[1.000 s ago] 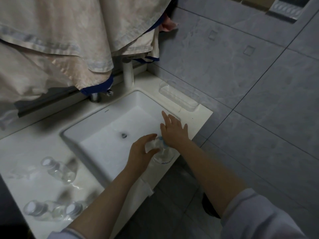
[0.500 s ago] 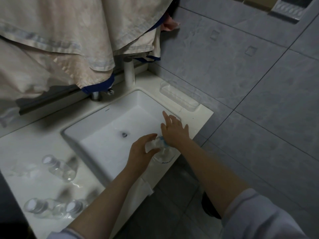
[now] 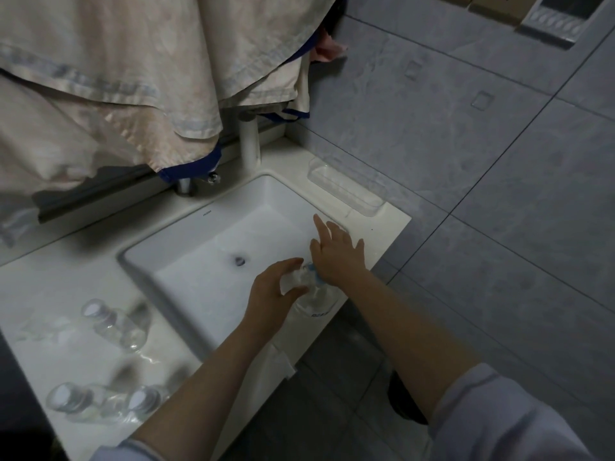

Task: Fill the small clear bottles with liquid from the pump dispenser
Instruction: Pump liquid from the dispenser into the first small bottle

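Filling looks under way: the left hand (image 3: 273,294) grips a small clear bottle (image 3: 294,281) at the pump dispenser (image 3: 316,299) by the sink (image 3: 186,247), the open right hand (image 3: 336,257) presses its pump, and 3 capped bottles (image 3: 113,322) wait on the surface (image 3: 50,287)

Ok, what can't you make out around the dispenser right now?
All head view:
- Pump dispenser: its head is under the right hand.
- Small bottle: half hidden by the left hand, fill level unreadable.
- Counter bottles: blurred, contents unclear.
- Label text: too small.
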